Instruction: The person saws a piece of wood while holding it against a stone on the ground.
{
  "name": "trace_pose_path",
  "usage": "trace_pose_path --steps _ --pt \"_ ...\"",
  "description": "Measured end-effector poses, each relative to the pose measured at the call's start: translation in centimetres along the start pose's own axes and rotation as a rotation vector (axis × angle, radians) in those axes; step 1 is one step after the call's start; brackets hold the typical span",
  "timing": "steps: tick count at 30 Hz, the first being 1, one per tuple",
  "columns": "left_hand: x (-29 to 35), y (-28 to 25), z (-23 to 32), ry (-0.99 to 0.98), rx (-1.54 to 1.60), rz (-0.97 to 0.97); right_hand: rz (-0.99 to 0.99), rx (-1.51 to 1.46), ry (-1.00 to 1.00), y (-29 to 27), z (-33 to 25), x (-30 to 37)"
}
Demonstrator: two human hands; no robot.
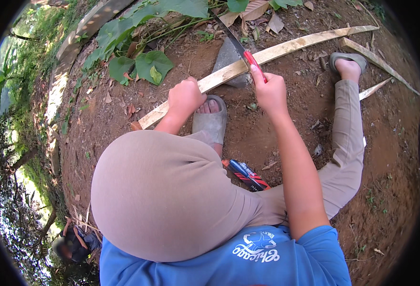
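"First, how are your two grips arranged?"

"Apart: your left hand (pixel 185 99) is clamped on the wooden strip (pixel 310 43), near your sandalled foot (pixel 210 123); your right hand (pixel 269 91) is closed round the red handle (pixel 249 58) of a dark blade (pixel 229 34)."

"And the strip's position?"

"Diagonal over the soil (pixel 248 136), across a grey slab (pixel 225 55), with the handle overlapping it in view."

soft daylight; glare through left foliage (pixel 0 176); fisheye-bent edges; blackened corners
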State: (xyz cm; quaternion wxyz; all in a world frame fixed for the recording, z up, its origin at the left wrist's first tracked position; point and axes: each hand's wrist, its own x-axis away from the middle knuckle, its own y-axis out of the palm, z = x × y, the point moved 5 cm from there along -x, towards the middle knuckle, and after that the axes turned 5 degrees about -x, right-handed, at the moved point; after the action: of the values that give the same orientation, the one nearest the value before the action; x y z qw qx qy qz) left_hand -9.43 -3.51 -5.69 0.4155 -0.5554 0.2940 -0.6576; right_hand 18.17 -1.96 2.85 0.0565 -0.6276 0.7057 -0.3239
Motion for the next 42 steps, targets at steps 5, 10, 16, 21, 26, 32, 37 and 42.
trace_pose_path --steps 5,10,16,21,26,32,37,42 --pt "0.2 -0.3 0.2 0.026 -0.004 0.019 -0.025 0.034 0.039 -0.7 0.2 0.5" --pt "0.4 -0.6 0.5 0.007 -0.009 0.021 -0.037 0.061 0.025 -1.1 0.0 1.3" --pt "0.2 -0.4 0.3 0.002 -0.012 0.006 -0.01 0.03 0.107 -2.9 1.0 2.8" --pt "-0.1 0.1 0.0 -0.029 -0.004 -0.022 -0.032 0.053 0.08 -4.8 2.1 5.7" --pt "0.0 -0.2 0.1 -0.019 -0.026 -0.013 -0.036 0.082 0.139 -7.1 2.3 8.8" --pt "0.0 0.0 0.1 0.046 -0.03 0.021 -0.06 0.131 0.174 -9.0 1.4 11.1" --pt "0.0 0.3 -0.2 0.1 -0.043 0.024 -0.017 0.104 0.204 -9.7 1.6 9.8" --pt "0.0 -0.2 0.1 0.104 -0.056 0.003 -0.036 0.018 0.195 -9.9 2.6 9.8"
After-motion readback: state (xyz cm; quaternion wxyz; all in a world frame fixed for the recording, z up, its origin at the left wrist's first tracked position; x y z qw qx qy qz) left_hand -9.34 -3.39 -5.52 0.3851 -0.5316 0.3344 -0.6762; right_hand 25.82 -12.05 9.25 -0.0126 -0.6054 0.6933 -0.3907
